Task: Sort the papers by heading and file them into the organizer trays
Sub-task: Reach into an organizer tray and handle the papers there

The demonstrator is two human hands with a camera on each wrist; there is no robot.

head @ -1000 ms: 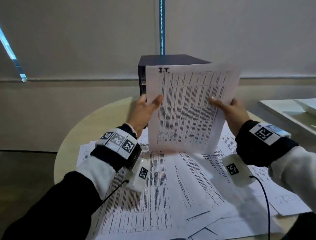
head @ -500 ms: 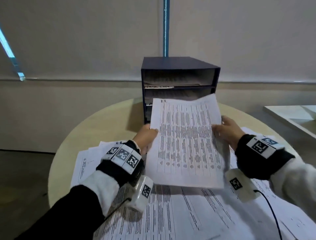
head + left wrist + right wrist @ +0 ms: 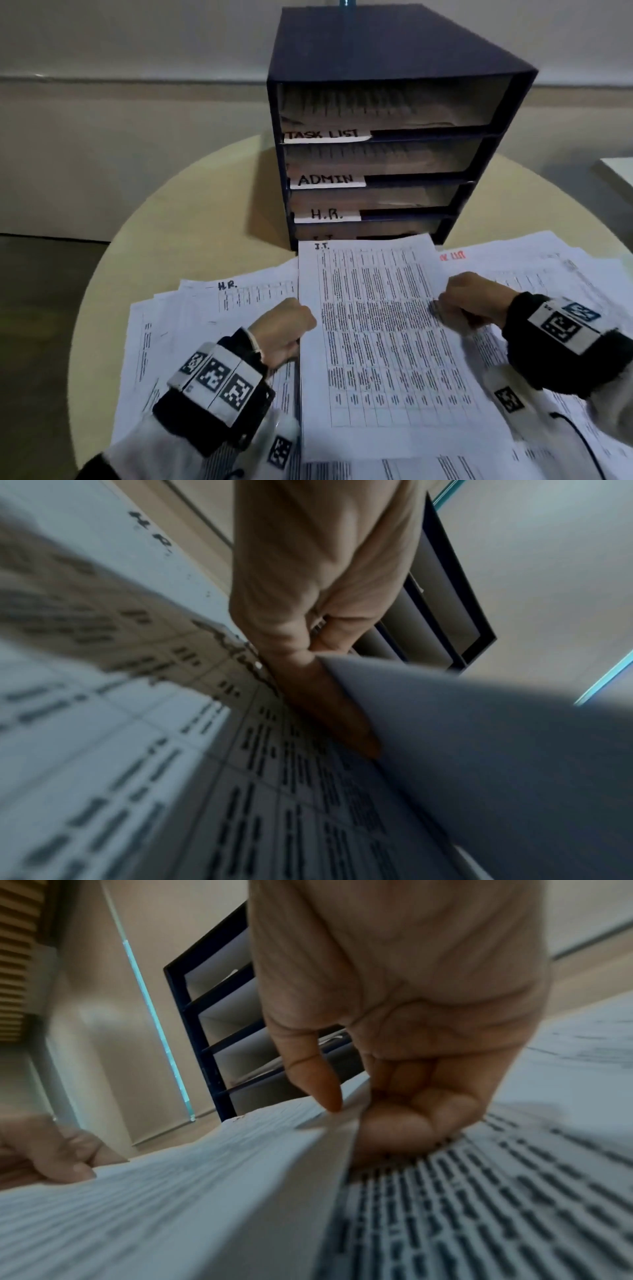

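Observation:
A printed sheet headed "I.T." (image 3: pixel 380 329) lies nearly flat, its far edge at the mouth of the bottom tray of the dark blue organizer (image 3: pixel 376 68). My left hand (image 3: pixel 286 330) pinches the sheet's left edge; in the left wrist view the thumb (image 3: pixel 322 704) lies against the sheet's underside (image 3: pixel 496 764). My right hand (image 3: pixel 471 303) pinches the right edge, thumb (image 3: pixel 316 1080) on top and fingers (image 3: pixel 421 1110) below the sheet (image 3: pixel 171 1191). Tray labels read TASK LIST (image 3: pixel 325 134), ADMIN (image 3: pixel 325 179), H.R. (image 3: pixel 327 214); the bottom label is mostly hidden.
Several loose printed sheets cover the near half of the round beige table (image 3: pixel 191 212), one headed H.R. (image 3: pixel 227 285) at the left and one with a red heading (image 3: pixel 452 256) at the right. A white surface (image 3: pixel 616 171) shows at the right edge.
Both hands have lowered the I.T. sheet from upright in front of the organizer to nearly flat, its top edge now at the bottom tray. The head camera has moved closer and lower.

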